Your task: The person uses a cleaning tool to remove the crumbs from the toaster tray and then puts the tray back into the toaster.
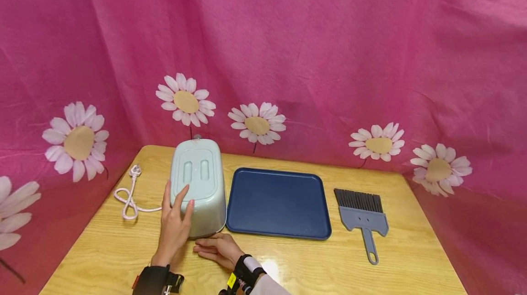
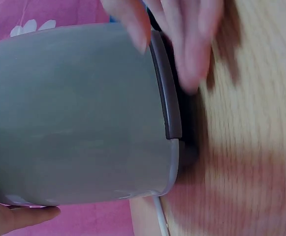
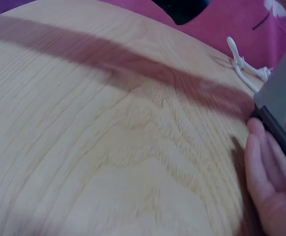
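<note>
A pale mint toaster-like appliance (image 1: 207,215) with a plug cord and a lid with two slot-shaped recesses stands at the left of the table. My left hand (image 1: 174,227) rests its spread fingers on the front left of the lid. Low at the appliance's front is my right hand (image 1: 219,248), palm side turned up. In the left wrist view its fingers lie straight under a dark strip (image 2: 166,91) along the bottom edge, the thumb near the front wall. The right wrist view shows the same fingers (image 3: 261,172) by that edge. The appliance's underside is hidden.
A dark blue tray (image 1: 280,203) lies right beside the appliance. Farther right is a grey-blue hand brush (image 1: 364,219) with black bristles. The white cord (image 1: 131,199) and its plug lie looped at the left. A pink flowered cloth (image 1: 304,57) hangs behind the wooden table (image 1: 329,267).
</note>
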Tool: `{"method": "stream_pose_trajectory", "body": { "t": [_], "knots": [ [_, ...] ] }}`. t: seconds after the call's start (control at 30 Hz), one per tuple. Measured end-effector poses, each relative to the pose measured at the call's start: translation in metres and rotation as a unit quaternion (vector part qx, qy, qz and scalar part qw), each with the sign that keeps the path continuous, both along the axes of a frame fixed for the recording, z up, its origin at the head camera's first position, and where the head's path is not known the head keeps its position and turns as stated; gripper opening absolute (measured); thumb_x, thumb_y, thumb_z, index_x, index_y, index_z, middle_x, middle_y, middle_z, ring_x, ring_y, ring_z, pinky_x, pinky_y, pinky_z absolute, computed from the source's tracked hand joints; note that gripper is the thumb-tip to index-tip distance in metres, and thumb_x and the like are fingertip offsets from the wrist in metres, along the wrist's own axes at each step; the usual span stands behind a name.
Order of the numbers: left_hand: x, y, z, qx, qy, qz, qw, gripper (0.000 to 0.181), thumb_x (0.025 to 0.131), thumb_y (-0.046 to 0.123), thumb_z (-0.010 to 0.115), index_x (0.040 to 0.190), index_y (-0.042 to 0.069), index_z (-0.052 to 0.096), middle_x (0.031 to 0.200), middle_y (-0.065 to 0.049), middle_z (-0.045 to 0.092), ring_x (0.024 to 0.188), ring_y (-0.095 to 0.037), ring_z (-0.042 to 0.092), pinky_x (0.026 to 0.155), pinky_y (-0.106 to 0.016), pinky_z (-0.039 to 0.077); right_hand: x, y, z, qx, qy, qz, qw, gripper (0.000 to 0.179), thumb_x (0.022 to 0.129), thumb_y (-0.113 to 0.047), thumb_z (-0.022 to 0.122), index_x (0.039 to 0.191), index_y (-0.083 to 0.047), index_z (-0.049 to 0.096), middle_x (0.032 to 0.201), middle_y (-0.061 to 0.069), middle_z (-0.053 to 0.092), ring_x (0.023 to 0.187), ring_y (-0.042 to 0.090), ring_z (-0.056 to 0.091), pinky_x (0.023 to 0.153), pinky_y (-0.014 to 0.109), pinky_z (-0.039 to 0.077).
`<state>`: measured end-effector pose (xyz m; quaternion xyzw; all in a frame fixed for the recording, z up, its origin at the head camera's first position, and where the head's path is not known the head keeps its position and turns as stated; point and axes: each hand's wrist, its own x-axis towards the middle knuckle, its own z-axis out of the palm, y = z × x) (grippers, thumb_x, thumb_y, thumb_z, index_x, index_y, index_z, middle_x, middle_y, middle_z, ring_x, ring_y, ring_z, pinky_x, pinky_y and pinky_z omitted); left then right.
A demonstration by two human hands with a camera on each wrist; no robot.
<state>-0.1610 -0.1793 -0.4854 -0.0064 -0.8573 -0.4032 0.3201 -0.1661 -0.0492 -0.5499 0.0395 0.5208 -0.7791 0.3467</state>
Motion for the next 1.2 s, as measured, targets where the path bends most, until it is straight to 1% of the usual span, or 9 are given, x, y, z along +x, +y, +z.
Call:
{"method": "stream_pose_trajectory", "body": {
  "t": [0.07,0.13,0.17,0.23,0.47,0.7,0.87,0.97,1.2],
  "knots": [
    [0.0,-0.001,-0.002,-0.008,0.007,-0.005,0.9999,0.059,0.073,0.012,0.073,0.126,0.005,0.048,0.146,-0.018,0.012,0.127,-0.041,0.02,0.091,-0.061,0.03,-0.002,-0.006,-0.002,-0.025,-0.019,-0.007,0.9995,0.025,0.084,0.002,0.054,0.107,0.014,0.054,0.103,0.024,0.06,0.093,0.025,0.061,0.084,0.034,0.048],
    [0.0,-0.002,-0.004,-0.02,0.011,-0.01,0.9997,0.076,0.061,0.014,0.081,0.128,0.005,0.045,0.145,-0.02,0.011,0.127,-0.042,0.018,0.089,-0.061,0.032,-0.004,-0.011,-0.003,-0.036,-0.03,-0.026,0.9985,0.025,0.084,0.005,0.053,0.107,0.014,0.053,0.103,0.025,0.06,0.094,0.026,0.06,0.085,0.035,0.047],
    [-0.001,-0.003,-0.005,-0.025,0.013,-0.011,0.9995,0.083,0.056,0.015,0.084,0.128,0.005,0.044,0.145,-0.02,0.01,0.126,-0.043,0.018,0.088,-0.061,0.033,-0.005,-0.013,-0.002,-0.038,-0.036,-0.035,0.998,0.025,0.083,0.006,0.052,0.107,0.014,0.052,0.103,0.025,0.06,0.095,0.026,0.06,0.085,0.035,0.047],
    [-0.001,-0.003,-0.006,-0.035,0.016,-0.01,0.9992,0.09,0.051,0.016,0.087,0.129,0.005,0.043,0.145,-0.02,0.01,0.126,-0.044,0.019,0.087,-0.06,0.034,-0.007,-0.016,-0.002,-0.039,-0.044,-0.047,0.9971,0.026,0.082,0.008,0.053,0.108,0.014,0.052,0.104,0.026,0.059,0.096,0.027,0.06,0.085,0.034,0.048],
    [0.0,-0.003,-0.005,-0.044,0.025,-0.004,0.9987,0.092,0.048,0.015,0.088,0.128,0.005,0.043,0.144,-0.021,0.011,0.125,-0.044,0.019,0.085,-0.06,0.036,-0.008,-0.022,0.0,-0.008,-0.05,-0.067,0.9965,0.025,0.08,0.01,0.057,0.104,0.014,0.054,0.097,0.024,0.062,0.09,0.025,0.062,0.079,0.032,0.05],
    [-0.002,-0.002,-0.007,-0.045,0.033,-0.005,0.9985,0.091,0.047,0.015,0.088,0.127,0.005,0.044,0.143,-0.022,0.012,0.124,-0.045,0.021,0.084,-0.061,0.036,-0.004,-0.03,0.001,0.03,-0.026,-0.12,0.9919,0.022,0.073,0.013,0.062,0.094,0.013,0.056,0.082,0.024,0.065,0.074,0.024,0.065,0.066,0.03,0.054],
    [-0.002,-0.001,-0.007,-0.044,0.037,-0.003,0.9983,0.091,0.046,0.015,0.088,0.126,0.004,0.045,0.143,-0.022,0.014,0.123,-0.045,0.022,0.084,-0.06,0.036,-0.001,-0.033,0.0,0.052,-0.015,-0.133,0.9897,0.017,0.073,0.011,0.063,0.089,0.012,0.058,0.076,0.021,0.065,0.064,0.018,0.065,0.06,0.027,0.054],
    [-0.001,-0.001,-0.008,-0.046,0.038,-0.004,0.9982,0.091,0.046,0.015,0.088,0.125,0.004,0.046,0.143,-0.023,0.014,0.123,-0.045,0.022,0.084,-0.06,0.036,-0.001,-0.035,-0.001,0.063,-0.019,-0.137,0.9884,0.016,0.072,0.011,0.064,0.087,0.013,0.059,0.074,0.02,0.066,0.061,0.015,0.064,0.057,0.025,0.053],
    [0.0,-0.004,-0.007,-0.047,0.029,-0.005,0.9985,0.092,0.046,0.017,0.088,0.127,0.006,0.045,0.143,-0.021,0.014,0.124,-0.044,0.023,0.085,-0.058,0.037,0.0,-0.038,-0.002,0.069,-0.031,-0.146,0.9864,0.016,0.071,0.011,0.065,0.087,0.013,0.059,0.072,0.02,0.066,0.058,0.015,0.064,0.055,0.025,0.053]
  ]
}}
